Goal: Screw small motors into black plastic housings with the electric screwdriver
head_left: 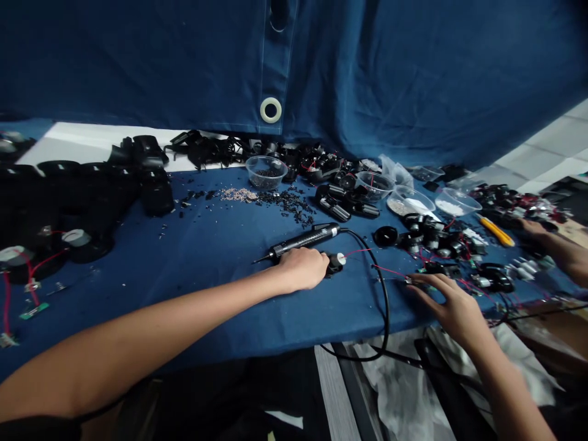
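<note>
My left hand is closed around a small motor in a black housing, whose pale round end sticks out past the fingers. Just beyond that hand lies a black electric screwdriver, its bit pointing left. Thin red wires run from the motor towards my right hand. The right thumb and fingers pinch a small circuit board at the wires' end; most of it is hidden by the fingers. A black cable curves from the screwdriver between both hands and over the table's front edge.
Loose screws and small black pieces lie near a clear bowl. Motors with wires crowd the right side near a yellow-handled cutter. Black housings are piled left. Another person's hand reaches in at far right.
</note>
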`<state>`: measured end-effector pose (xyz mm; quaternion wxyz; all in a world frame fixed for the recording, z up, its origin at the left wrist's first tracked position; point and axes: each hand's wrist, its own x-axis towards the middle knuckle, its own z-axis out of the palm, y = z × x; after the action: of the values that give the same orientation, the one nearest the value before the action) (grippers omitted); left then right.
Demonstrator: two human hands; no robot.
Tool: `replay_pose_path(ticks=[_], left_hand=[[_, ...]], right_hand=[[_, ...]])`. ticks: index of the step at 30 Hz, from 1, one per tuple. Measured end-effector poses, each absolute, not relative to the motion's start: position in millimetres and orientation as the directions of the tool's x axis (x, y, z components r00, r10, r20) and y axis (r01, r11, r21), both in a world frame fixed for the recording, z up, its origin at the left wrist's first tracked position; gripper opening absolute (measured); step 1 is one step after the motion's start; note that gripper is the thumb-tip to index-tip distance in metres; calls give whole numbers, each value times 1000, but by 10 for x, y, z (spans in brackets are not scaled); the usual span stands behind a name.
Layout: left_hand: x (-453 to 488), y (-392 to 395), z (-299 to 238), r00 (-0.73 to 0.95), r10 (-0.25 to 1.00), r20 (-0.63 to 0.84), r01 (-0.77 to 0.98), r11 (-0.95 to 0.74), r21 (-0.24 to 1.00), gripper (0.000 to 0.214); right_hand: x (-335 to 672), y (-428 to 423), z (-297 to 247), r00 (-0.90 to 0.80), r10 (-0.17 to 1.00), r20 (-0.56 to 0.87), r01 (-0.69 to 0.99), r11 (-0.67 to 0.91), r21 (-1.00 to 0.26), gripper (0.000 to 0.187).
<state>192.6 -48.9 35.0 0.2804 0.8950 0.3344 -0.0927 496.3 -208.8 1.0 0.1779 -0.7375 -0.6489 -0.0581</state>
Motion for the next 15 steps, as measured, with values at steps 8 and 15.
replay_pose_path(ticks=[8, 15], left_hand=[[1914, -582, 514, 732, 680, -40, 663, -696, 274, 35], [2421, -812, 761, 733, 226, 642, 282, -959, 16, 29]], right_hand=[[4937, -2097, -69, 117, 860, 497, 985, -37, -167, 29], [4886, -2122, -154, 85, 795, 601, 989, 3, -145, 24]])
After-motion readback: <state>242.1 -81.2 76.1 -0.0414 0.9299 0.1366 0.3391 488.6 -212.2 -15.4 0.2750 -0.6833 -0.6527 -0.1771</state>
